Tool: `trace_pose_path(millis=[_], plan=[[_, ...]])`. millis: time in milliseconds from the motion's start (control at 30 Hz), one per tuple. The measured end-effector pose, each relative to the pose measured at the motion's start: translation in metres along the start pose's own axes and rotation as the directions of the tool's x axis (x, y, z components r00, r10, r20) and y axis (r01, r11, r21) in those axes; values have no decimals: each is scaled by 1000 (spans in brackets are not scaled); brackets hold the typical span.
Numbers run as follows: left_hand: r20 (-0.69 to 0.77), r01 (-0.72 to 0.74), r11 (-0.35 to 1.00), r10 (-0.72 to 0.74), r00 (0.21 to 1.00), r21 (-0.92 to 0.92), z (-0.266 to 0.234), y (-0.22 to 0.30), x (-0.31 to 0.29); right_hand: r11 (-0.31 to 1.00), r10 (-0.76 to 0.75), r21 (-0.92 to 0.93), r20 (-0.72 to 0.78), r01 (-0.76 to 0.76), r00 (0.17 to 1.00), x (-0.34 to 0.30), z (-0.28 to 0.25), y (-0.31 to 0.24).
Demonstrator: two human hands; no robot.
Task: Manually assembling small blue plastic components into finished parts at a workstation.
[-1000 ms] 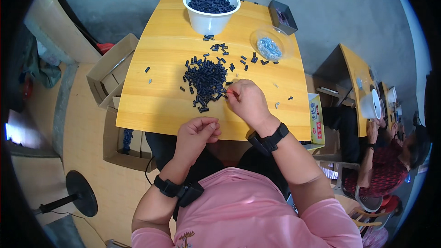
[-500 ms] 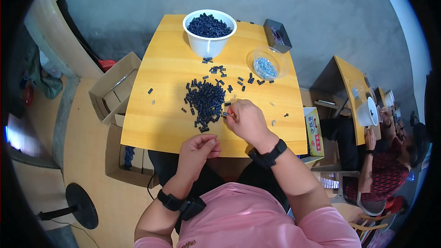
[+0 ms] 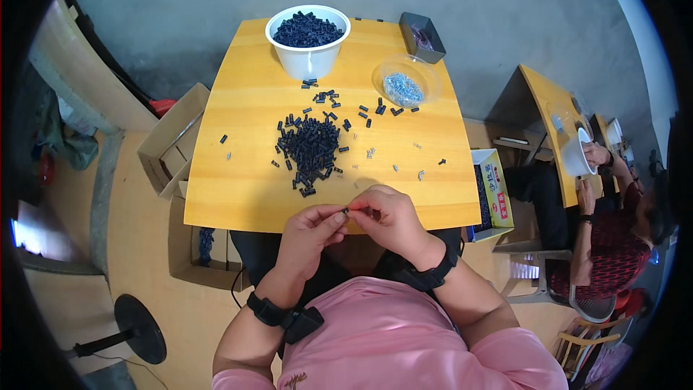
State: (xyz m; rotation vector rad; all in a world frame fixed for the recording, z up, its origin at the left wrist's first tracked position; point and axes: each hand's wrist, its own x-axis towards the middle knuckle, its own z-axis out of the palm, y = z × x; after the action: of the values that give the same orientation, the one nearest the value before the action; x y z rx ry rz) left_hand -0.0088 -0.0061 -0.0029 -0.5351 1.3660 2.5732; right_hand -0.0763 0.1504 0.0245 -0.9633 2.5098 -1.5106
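My two hands meet above the table's front edge, fingertips almost touching. Between them sits a small dark piece, like the black parts on the table but mostly covered by fingers. My left hand pinches it between thumb and forefinger. From the other side my right hand has its fingertips closed on it. Just beyond lies a pile of short black cylindrical parts. Several tiny silvery metal pieces are scattered to the right of the pile.
On the wooden table stand a white bucket full of black parts, a clear bowl of silvery pieces and a dark box. Cardboard boxes flank the table's left side. Another person works at a table on the right.
My right hand has come back from the pile's right edge to meet my left hand at the table's front edge. The view has shifted slightly.
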Motion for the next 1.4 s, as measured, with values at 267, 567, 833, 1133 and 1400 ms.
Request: trace_pose_path(millis=[267,567,833,1133,1400], plan=[[45,-1,999,-2,999,47,8,-1,-3,999,23,43,-26,-22,999,-7,-3,6],[72,-33,999,33,997,5,8,-10,0,999,-18,25,-14,19,1000,-14,-5,-3],[58,42,996,-37,998,-81,6,-10,-1,986,-140,-87,2,140,990,-14,0,-2],[45,5,997,-1,999,-81,-9,-7,-2,988,-77,-130,81,87,994,13,-8,7],[-35,-12,992,8,999,-124,-11,-4,-4,902,-108,-409,105,142,989,54,8,23]])
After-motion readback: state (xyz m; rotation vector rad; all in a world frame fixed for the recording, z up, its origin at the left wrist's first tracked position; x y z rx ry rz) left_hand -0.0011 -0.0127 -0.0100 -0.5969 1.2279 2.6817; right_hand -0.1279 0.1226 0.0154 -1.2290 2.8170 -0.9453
